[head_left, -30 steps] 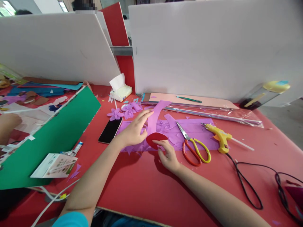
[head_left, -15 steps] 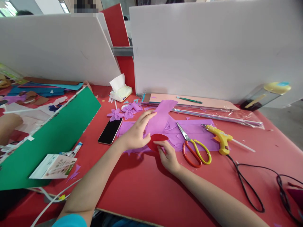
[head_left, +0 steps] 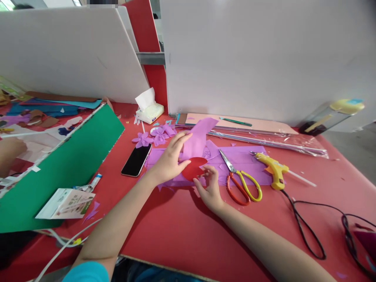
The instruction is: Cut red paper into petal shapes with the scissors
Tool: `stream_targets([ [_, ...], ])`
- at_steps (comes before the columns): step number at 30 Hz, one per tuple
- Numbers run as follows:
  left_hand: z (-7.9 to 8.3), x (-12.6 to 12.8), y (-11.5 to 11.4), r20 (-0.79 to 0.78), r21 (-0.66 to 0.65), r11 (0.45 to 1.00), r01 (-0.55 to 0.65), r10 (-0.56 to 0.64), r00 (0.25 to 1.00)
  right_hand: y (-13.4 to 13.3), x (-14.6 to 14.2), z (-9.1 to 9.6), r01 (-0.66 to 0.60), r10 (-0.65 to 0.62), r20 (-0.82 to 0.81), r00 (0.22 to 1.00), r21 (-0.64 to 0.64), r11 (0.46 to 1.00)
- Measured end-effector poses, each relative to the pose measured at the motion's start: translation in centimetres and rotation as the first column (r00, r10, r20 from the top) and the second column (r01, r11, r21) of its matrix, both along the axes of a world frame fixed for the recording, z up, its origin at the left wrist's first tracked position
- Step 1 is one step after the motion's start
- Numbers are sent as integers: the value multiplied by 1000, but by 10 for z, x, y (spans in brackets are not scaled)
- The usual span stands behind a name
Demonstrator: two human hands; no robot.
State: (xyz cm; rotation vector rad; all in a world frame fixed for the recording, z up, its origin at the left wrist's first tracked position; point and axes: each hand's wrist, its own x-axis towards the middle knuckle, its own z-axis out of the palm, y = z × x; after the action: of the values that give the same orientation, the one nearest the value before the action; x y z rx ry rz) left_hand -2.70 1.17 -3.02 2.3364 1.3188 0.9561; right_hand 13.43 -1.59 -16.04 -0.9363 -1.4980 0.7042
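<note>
My left hand (head_left: 169, 161) is closed on a purple paper strip (head_left: 197, 138), which stands up past its fingers. Its thumb rests at the upper left edge of a red paper disc (head_left: 192, 168). My right hand (head_left: 209, 187) has curled fingers at the disc's right and lower edge, with the thumb tip against the red paper; whether the fingertips go behind it is hidden. Beneath both hands lies a purple sheet (head_left: 249, 156). Scissors (head_left: 241, 184) with red and yellow handles lie right of my right hand, blades partly apart.
A yellow glue gun (head_left: 276, 170) with a black cord lies at the right. Purple flowers (head_left: 158, 135), a phone (head_left: 136, 161) and a tissue pack (head_left: 151, 113) are at the left. A green board (head_left: 88, 156) slants there; someone else's arm (head_left: 10, 154) shows beyond it.
The red disc has tilted to show more of its face. My right hand's fingers have shifted to its right edge and curled. The view has moved slightly.
</note>
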Motion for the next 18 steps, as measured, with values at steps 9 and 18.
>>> stream_targets([
  [9, -4, -2, 0, 124, -33, 995, -93, 97, 988, 0, 3, 8, -139, 138, -17, 990, -115, 984],
  [18, 5, -4, -1, 53, -48, 996, -81, 83, 995, 15, 12, 27, -22, 14, -76, 997, -110, 994],
])
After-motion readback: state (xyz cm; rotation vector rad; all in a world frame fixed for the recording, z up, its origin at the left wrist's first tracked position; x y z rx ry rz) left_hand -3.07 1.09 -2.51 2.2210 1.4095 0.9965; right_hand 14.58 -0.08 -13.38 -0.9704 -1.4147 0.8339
